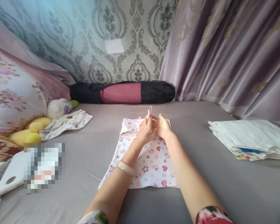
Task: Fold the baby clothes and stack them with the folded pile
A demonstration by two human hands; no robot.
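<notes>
A white cloth (151, 168) printed with hearts and flowers lies spread on the grey bed sheet, with a folded-over part at its far left. Above its far edge, my left hand (146, 129) is closed on a small pink strip (149, 111) that sticks up from the fingers. I cannot make out whether the strip belongs to the cloth. Close against the left hand, my right hand (163, 126) has its thumb raised and fingers stretched toward the left fingers. Some right fingertips are hidden behind the left hand. A pale bangle (125, 168) circles my left wrist.
Folded white cloths (252, 137) lie at the right. On the left are a speckled cloth (67, 124), a yellow plush toy (28, 133), a white plush toy (58, 107) and a floral pillow (11, 93). A black-and-pink roll bag (121, 92) lies along the wall.
</notes>
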